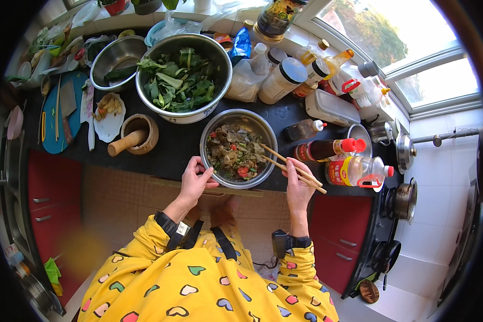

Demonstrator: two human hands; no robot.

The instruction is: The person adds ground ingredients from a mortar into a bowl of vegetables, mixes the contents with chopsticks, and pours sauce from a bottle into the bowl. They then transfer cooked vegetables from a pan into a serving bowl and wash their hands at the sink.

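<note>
In front of me on the dark countertop stands a stainless steel bowl (270,128) of mixed food (234,151), with dark thin pieces, chopped greens and red bits. My left hand (196,177) grips the bowl's near left rim between thumb and fingers. A pair of wooden chopsticks (294,169) is in my right hand (299,186), just beyond the bowl's right rim. Their tips reach over the rim to the food's right side; whether they pinch a piece is hard to tell.
Behind the bowl is a large steel basin (224,60) of leafy greens. To the left are a wooden mortar (153,139) with its pestle, a white plate (114,131) of garlic and ginger, a knife (87,108) and a blue cutting board (52,141) bearing a cleaver. Sauce bottles (322,149) lie close on the right.
</note>
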